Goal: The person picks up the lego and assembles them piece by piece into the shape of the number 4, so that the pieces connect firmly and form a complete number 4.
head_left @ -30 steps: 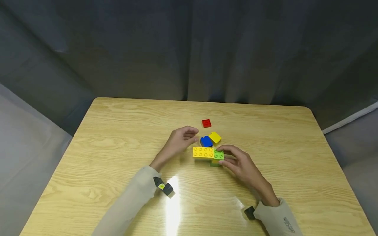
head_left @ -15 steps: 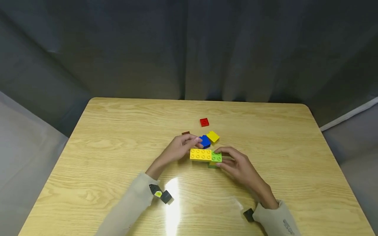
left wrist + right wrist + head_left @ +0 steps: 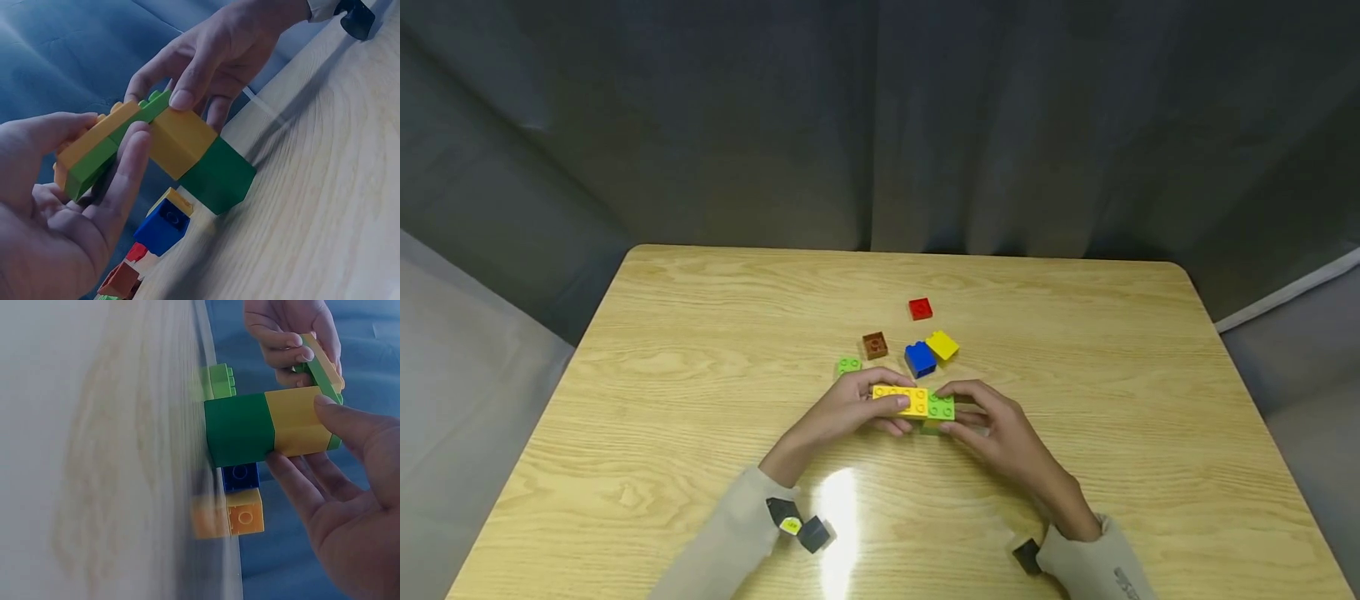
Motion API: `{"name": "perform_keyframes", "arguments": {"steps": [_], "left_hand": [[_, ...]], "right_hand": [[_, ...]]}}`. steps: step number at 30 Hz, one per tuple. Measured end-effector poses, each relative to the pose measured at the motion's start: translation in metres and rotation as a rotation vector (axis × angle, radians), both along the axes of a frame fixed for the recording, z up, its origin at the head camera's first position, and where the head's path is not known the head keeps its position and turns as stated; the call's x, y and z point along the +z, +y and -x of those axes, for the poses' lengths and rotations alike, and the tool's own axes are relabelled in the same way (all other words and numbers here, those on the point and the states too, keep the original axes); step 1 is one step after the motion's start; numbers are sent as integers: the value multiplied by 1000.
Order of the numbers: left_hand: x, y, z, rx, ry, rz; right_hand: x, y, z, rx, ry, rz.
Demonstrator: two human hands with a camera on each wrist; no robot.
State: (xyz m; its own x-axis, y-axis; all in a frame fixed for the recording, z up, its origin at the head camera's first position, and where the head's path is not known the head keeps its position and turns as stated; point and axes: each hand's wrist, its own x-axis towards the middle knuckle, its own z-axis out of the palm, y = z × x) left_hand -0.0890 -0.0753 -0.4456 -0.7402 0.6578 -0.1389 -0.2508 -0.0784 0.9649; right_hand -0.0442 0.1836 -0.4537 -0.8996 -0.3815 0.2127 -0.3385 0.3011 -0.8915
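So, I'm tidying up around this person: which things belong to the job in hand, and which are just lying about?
In the job:
brick stack
left hand and right hand, both gripping it

Lying loose, though perhaps for later use:
red brick
brown brick
blue brick
loose yellow brick
loose light green brick

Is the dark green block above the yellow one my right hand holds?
No, the left wrist view shows the dark green block beneath the yellow block.

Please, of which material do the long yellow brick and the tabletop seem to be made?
Long yellow brick: most likely hard plastic, smooth; evenly coloured, with neat round studs.
Tabletop: wood or wood-look laminate, I cannot tell which, with a glossy finish; grain shows and light reflects brightly.
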Motion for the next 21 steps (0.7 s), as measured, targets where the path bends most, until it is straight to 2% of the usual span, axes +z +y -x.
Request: {"name": "perform_keyframes", "arguments": {"steps": [6, 11, 17, 21], "left_hand": [[1, -4, -9, 34, -17, 25], [3, -8, -12, 69, -26, 29], [-1, -13, -13, 78, -75, -34], [-4, -17, -15, 68, -54, -69]], "right_hand": [[1, -4, -5, 10, -25, -2], [4, -8, -5, 4, -49, -13], [5, -11, -4, 0, -56, -16], [3, -13, -4, -11, -67, -17]]}}
